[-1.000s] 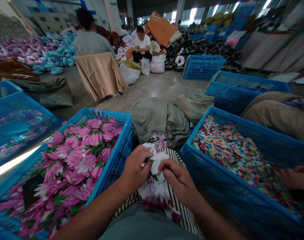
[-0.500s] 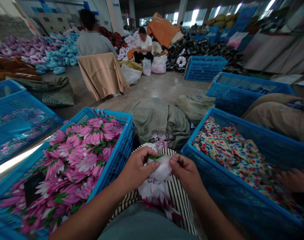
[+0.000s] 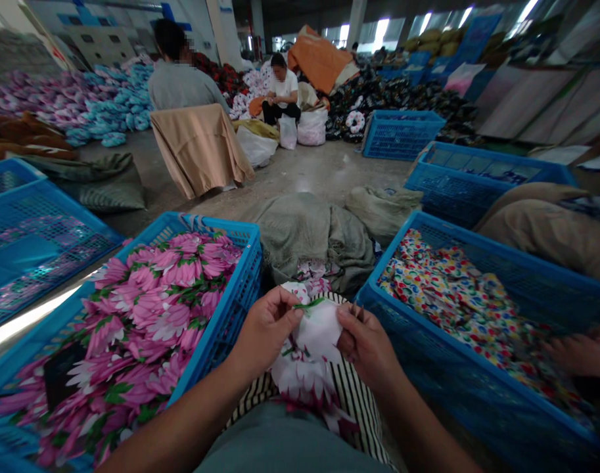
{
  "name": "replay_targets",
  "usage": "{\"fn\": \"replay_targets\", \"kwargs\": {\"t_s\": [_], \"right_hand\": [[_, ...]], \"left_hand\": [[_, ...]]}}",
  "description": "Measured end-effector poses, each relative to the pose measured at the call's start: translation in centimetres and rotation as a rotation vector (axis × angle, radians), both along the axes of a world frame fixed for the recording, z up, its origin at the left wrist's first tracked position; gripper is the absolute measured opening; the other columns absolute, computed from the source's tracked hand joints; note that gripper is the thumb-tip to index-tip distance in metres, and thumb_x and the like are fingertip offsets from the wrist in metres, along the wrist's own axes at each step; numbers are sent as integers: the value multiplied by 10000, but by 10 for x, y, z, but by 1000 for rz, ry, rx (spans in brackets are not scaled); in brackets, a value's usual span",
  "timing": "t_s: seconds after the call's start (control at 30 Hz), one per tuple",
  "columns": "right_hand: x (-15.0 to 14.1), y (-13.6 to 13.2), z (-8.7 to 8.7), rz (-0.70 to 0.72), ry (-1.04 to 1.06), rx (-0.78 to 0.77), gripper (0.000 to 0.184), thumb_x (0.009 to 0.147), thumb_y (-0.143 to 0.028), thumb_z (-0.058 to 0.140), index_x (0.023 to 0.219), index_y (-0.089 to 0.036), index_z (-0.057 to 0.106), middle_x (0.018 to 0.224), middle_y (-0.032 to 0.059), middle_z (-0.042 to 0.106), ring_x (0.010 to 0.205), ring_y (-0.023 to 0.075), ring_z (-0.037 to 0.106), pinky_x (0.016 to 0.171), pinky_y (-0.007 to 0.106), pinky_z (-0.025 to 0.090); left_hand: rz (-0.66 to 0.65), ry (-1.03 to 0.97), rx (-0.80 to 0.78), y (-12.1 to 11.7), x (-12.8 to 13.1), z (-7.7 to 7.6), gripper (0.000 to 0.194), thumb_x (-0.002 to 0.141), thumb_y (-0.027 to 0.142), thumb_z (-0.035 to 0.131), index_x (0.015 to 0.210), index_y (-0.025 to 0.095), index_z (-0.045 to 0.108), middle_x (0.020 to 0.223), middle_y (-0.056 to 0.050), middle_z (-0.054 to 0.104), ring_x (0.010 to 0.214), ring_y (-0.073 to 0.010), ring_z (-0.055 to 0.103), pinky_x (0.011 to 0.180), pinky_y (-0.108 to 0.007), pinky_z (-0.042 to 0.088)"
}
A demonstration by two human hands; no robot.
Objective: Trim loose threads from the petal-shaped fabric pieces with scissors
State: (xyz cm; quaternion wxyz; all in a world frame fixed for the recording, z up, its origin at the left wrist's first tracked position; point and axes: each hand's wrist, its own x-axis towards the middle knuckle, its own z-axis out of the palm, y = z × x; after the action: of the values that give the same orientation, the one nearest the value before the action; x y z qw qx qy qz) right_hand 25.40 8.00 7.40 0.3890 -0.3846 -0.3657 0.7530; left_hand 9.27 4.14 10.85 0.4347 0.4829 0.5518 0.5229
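Observation:
My left hand [image 3: 263, 330] and my right hand [image 3: 367, 345] both pinch a white fabric piece with pink petals and a green edge [image 3: 315, 335], held over my lap. The left thumb and fingers grip its upper left edge by the green trim. The right hand holds its right side, and I cannot tell whether something thin sticks up from those fingers. More of the flower fabric [image 3: 304, 384] hangs down onto a striped cloth [image 3: 351, 394] on my knees.
A blue crate of pink flower fabric pieces [image 3: 146, 309] stands at my left, a blue crate of multicoloured fabric [image 3: 457, 295] at my right. Another person's hand [image 3: 578, 355] rests at that crate's right edge. Grey sacks [image 3: 309, 233] lie ahead. Two people sit farther back among fabric piles.
My hands have drawn apart, spreading the white piece wider between them. The right hand has shifted right and turned its fingers onto the fabric's right edge.

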Motion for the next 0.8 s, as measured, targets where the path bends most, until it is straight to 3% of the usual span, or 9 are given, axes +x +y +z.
{"fn": "replay_targets", "kwargs": {"t_s": [0.13,0.23,0.4,0.63,0.8], "right_hand": [[2,-1,-2,7,-245,366,280,761,-394,579,630,-166,482,489,-55,393,433,68,332,409,185,260],[11,-3,-4,-53,-381,609,145,782,-316,557,792,-174,529,640,-17,474,565,109,428,508,219,334],[29,-8,3,-14,-352,833,193,842,-345,425,934,-194,502,669,-15,427,580,130,397,522,248,316],[27,-11,44,308,-515,969,193,881,-321,387,842,-184,516,638,-23,454,568,114,416,537,242,284],[20,-7,51,396,-667,1017,204,890,-317,402,809,-172,520,657,-14,501,592,111,452,559,237,280]], "left_hand": [[38,551,646,-8,-2,1,197,735,5,495,801,190,511,820,-22,560,778,-130,535,688,-278,447],[37,700,885,-12,-6,-1,247,698,-24,498,818,192,500,847,-28,543,792,-141,528,695,-301,460],[83,721,953,-10,-7,-8,240,679,-30,517,786,184,501,865,-19,519,811,-144,520,710,-316,453],[5,721,969,-9,-4,-5,249,683,-26,527,840,165,496,861,-24,513,770,-142,480,648,-304,434],[-47,709,948,-12,-5,-6,264,700,-8,530,873,186,491,853,-24,516,761,-144,484,653,-308,438]]}}
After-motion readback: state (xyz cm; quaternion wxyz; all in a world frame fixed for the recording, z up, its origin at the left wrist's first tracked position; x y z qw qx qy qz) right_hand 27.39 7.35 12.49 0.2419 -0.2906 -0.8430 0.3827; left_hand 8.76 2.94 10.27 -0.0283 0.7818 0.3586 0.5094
